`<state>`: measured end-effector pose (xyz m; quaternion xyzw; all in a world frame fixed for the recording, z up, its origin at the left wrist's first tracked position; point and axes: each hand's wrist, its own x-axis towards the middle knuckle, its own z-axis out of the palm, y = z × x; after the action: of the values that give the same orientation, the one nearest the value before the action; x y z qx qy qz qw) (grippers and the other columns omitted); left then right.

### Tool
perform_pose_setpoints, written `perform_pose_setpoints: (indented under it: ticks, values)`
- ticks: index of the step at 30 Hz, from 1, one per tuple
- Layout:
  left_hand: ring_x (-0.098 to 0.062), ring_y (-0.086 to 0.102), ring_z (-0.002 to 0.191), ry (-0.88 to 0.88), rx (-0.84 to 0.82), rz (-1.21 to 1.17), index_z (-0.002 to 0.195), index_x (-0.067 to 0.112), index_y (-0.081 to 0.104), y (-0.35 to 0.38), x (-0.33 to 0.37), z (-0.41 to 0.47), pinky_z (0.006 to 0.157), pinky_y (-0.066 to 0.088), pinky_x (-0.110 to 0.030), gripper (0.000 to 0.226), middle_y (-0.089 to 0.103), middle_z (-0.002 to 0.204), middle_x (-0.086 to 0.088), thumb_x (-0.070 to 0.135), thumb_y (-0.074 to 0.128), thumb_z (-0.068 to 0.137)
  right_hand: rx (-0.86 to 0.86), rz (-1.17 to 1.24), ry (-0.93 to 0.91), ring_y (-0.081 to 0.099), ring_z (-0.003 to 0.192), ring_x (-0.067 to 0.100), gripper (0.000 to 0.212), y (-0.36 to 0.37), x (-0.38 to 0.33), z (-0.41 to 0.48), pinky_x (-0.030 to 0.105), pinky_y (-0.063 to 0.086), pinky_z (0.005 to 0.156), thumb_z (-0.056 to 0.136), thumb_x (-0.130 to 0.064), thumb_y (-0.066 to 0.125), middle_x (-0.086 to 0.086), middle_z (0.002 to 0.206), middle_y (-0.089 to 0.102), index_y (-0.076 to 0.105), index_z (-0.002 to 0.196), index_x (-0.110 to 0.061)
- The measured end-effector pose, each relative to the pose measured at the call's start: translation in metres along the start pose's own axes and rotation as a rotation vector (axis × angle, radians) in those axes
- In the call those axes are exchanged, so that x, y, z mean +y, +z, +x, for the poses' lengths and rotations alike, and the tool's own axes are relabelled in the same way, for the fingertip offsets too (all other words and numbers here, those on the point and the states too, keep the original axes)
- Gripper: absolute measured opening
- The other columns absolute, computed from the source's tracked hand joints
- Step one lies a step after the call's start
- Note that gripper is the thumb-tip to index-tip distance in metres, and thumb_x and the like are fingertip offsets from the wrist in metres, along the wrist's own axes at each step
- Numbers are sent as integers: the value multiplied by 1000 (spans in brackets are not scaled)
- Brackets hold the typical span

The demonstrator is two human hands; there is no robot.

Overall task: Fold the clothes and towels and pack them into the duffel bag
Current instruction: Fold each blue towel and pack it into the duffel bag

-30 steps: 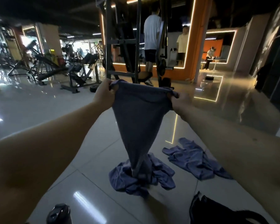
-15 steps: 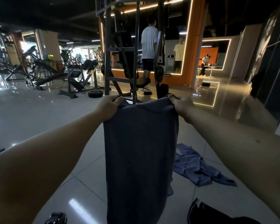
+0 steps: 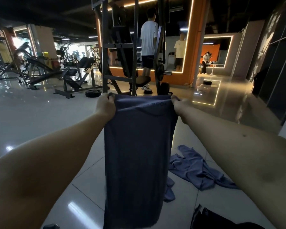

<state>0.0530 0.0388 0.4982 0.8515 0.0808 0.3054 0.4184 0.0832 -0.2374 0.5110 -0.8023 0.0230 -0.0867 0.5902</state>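
A blue-grey towel (image 3: 137, 154) hangs flat and long in front of me, held up by its two top corners. My left hand (image 3: 106, 105) pinches the left corner and my right hand (image 3: 180, 104) pinches the right corner, both arms stretched forward. A second blue-grey cloth (image 3: 198, 169) lies crumpled on the floor tiles to the right. A bit of another cloth (image 3: 169, 190) peeks out behind the hanging towel's lower right edge. The black duffel bag (image 3: 211, 219) shows at the bottom right, partly cut off by the frame.
A tall weight machine frame (image 3: 132, 47) stands straight ahead, with a person in a white shirt (image 3: 149, 47) behind it. Benches and a loose weight plate (image 3: 92, 93) are at the left. A dark round object (image 3: 51, 226) sits at the bottom edge.
The towel was bunched into a narrow point trailing on the floor pile; it now hangs spread flat and straight, lifted off the floor. My hands have dropped lower in view.
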Motion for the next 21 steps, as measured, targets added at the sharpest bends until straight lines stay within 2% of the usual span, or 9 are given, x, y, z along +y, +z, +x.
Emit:
perform_pose_setpoints:
  ticks: [2, 4, 6, 8, 11, 14, 15, 18, 21]
  values:
    - [-21, 55, 92, 19, 57, -24, 123, 7, 59, -4, 13, 8, 81, 39, -34, 35, 59, 105, -5, 29, 38, 107, 28, 64, 6, 56, 110, 26, 46, -2, -15, 1, 39, 46, 91, 100, -51, 49, 4, 118, 59, 56, 133, -19]
    - [-23, 53, 91, 19, 119, -34, 120, 7, 60, -11, 24, 12, 78, 37, -33, 36, 58, 101, -4, 32, 38, 106, 51, 139, -13, 56, 113, 24, 45, -3, -28, 1, 37, 46, 93, 100, -51, 51, 2, 114, 60, 58, 131, -20]
    - [-22, 52, 89, 30, 151, -66, 117, 7, 60, -20, 33, 13, 75, 35, -32, 36, 57, 99, -4, 34, 37, 106, 44, 166, -59, 55, 102, 19, 40, -7, -38, -6, 34, 43, 89, 102, -48, 49, -3, 101, 56, 57, 130, -20]
    - [-20, 52, 89, 57, 164, -122, 116, 7, 60, -27, 39, 8, 75, 34, -29, 36, 58, 99, -4, 33, 37, 106, 34, 204, -75, 56, 95, 16, 35, -11, -43, -15, 31, 45, 84, 102, -47, 49, -3, 102, 57, 58, 124, -22]
    - [-17, 51, 85, 105, 147, -141, 106, 10, 60, -31, 31, -12, 70, 32, -26, 30, 57, 92, -1, 31, 39, 106, -9, 275, -28, 60, 89, 16, 24, -15, -33, -34, 29, 49, 68, 102, -44, 51, -2, 99, 62, 58, 108, -22]
    - [-18, 52, 84, 138, 35, -83, 100, 8, 60, -28, 7, -39, 68, 32, -27, 29, 58, 91, -5, 28, 40, 106, -54, 287, 20, 63, 107, 23, 27, -16, -1, -43, 38, 55, 90, 98, -44, 58, 2, 114, 66, 59, 112, -21]
    - [-18, 53, 84, 146, -15, -64, 98, 8, 60, -27, -4, -48, 69, 33, -28, 29, 58, 91, -6, 27, 40, 106, -89, 279, 41, 62, 110, 23, 31, -16, 13, -45, 38, 54, 90, 98, -44, 59, 4, 120, 64, 57, 118, -20]
    - [-17, 53, 72, 133, -158, -25, 86, 13, 59, -23, -31, -80, 64, 37, -31, 31, 58, 79, -5, 29, 41, 106, -248, 206, 144, 62, 109, 25, 40, -17, 57, -52, 34, 53, 76, 99, -44, 56, 9, 123, 64, 57, 127, -15]
    - [-17, 51, 69, 79, -344, 42, 87, 7, 62, -18, -63, -108, 62, 40, -30, 35, 58, 77, -10, 30, 43, 105, -399, 119, 261, 64, 92, 22, 41, -17, 100, -61, 33, 55, 69, 100, -37, 58, 11, 110, 64, 55, 130, -9]
